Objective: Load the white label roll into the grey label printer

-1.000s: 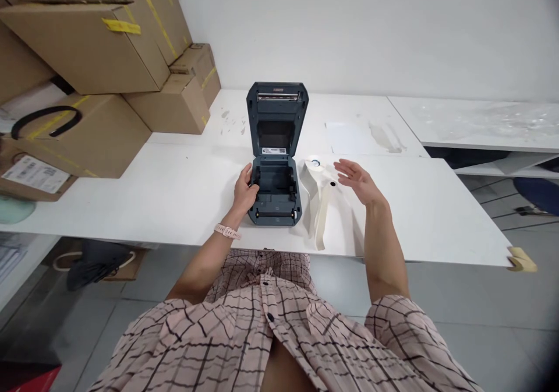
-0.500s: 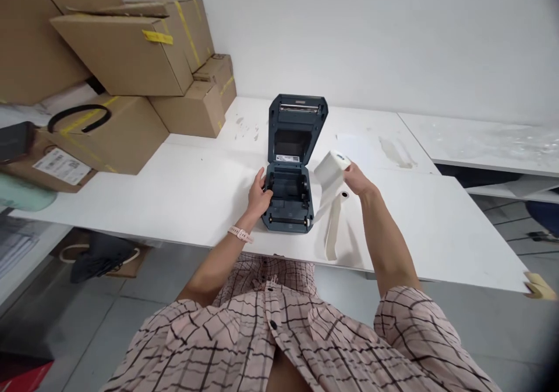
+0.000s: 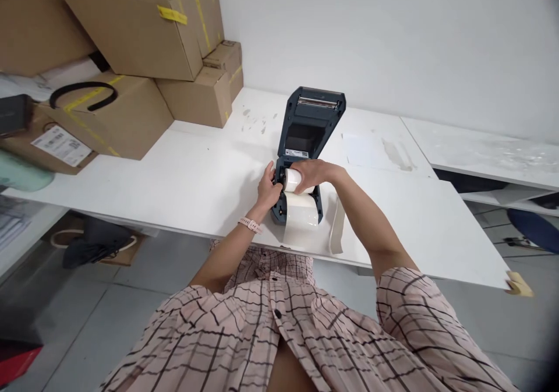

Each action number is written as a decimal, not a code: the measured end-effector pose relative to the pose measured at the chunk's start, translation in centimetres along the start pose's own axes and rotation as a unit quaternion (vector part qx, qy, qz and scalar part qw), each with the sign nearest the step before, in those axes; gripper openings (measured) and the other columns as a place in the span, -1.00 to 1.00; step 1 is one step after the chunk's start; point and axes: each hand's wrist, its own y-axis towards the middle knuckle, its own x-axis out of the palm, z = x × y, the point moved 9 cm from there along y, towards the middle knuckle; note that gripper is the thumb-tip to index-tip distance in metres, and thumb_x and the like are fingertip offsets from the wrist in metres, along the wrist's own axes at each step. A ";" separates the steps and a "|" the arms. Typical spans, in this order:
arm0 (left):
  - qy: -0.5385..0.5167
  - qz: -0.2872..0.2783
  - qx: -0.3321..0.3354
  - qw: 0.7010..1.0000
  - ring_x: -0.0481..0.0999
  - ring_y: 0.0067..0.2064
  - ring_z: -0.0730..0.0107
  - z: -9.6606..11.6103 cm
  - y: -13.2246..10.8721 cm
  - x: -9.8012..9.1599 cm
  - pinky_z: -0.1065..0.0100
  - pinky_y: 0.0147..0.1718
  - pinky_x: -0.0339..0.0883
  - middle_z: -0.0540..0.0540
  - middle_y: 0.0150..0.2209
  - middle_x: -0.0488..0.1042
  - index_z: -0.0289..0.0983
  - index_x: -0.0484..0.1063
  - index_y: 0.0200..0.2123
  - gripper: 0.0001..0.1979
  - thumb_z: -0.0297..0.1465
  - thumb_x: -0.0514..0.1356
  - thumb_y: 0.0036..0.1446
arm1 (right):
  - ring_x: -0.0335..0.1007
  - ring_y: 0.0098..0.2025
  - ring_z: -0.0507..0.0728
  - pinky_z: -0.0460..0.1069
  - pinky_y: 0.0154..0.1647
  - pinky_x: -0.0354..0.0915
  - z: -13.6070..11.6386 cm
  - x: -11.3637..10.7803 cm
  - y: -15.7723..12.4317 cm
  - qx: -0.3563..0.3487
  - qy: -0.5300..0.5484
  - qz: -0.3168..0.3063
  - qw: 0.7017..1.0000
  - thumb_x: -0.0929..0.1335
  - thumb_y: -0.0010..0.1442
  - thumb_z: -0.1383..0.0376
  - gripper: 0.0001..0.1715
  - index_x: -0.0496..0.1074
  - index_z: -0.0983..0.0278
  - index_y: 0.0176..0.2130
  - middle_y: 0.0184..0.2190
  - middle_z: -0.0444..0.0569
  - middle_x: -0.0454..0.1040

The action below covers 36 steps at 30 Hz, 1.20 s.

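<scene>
A dark label printer (image 3: 305, 125) stands on the white table with its lid raised. My right hand (image 3: 311, 174) is wrapped over a white label roll (image 3: 292, 180) inside the printer's bay. From the roll a strip of labels (image 3: 300, 220) runs out over the printer's front toward the table edge. At the printer's left side, my left hand (image 3: 268, 189) grips the housing, its thumb over the rim beside the roll's end. Just right of the printer lies a loose curled strip (image 3: 336, 226), partly hidden behind my right forearm.
Cardboard boxes (image 3: 131, 31) are stacked at the back left, a black band (image 3: 82, 92) on one of them. A paper sheet (image 3: 360, 148) lies behind my right arm on the white table (image 3: 196, 170). A blue chair (image 3: 535, 229) stands beyond the right end.
My right hand has brought the label roll leftward from beside the printer into its bay. The label strip now lies across the printer's front. My left hand stays at the printer's left side.
</scene>
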 end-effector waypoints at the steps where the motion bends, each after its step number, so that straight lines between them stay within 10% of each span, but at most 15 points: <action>1: 0.004 0.006 -0.009 1.000 0.30 0.43 0.05 0.0 -0.1 -0.1 -0.07 0.43 0.13 -0.20 0.38 0.37 -0.16 0.05 0.48 -0.05 -0.63 0.17 0.00 | 0.56 -0.03 0.45 0.19 -0.11 0.44 0.1 0.5 0.6 0.007 -0.008 -0.014 1.000 0.56 -0.05 0.05 -0.33 0.49 0.22 0.02 0.00 0.16 0.60; 6: 0.007 0.005 -0.037 0.999 0.27 0.45 -0.03 0.1 -0.5 0.0 -0.08 0.39 0.20 -0.23 0.41 0.32 -0.17 0.07 0.47 -0.06 -0.63 0.18 0.01 | 0.47 0.18 0.52 0.27 0.08 0.44 0.7 1.9 1.0 0.010 0.029 0.008 0.999 0.51 0.10 0.02 -0.18 0.39 0.31 0.23 0.19 0.27 0.51; 12: 0.002 0.011 -0.021 1.000 0.30 0.43 0.03 0.4 -0.7 -0.1 -0.04 0.41 0.17 -0.17 0.39 0.36 -0.14 0.11 0.46 -0.09 -0.62 0.17 0.02 | 0.30 0.38 0.40 0.34 0.33 0.33 -2.9 3.1 -6.5 -0.109 0.110 0.195 0.968 0.28 0.42 -0.02 -0.33 0.27 0.15 0.38 0.36 0.11 0.37; 19: -0.004 0.021 0.010 1.000 0.36 0.39 0.04 0.3 -0.2 -0.3 -0.03 0.41 0.19 -0.14 0.34 0.42 -0.15 0.28 0.36 -0.16 -0.63 0.16 -0.03 | 0.00 0.54 0.42 0.41 0.45 0.16 -6.7 8.0 -10.6 -0.072 0.110 0.247 0.960 0.21 0.44 -0.10 -0.31 0.28 0.14 0.38 0.50 0.14 0.13; 36: -0.045 -0.054 -0.079 0.994 0.24 0.46 -0.02 0.7 -6.5 0.5 0.06 0.38 0.24 -0.16 0.48 0.19 -0.09 0.05 0.47 -0.08 -0.10 0.37 0.15 | 0.05 0.52 0.38 0.40 0.48 0.14 -6.2 7.0 -11.6 -0.115 0.244 0.265 0.926 0.36 0.32 -0.14 -0.32 0.39 0.01 0.32 0.49 -0.03 0.16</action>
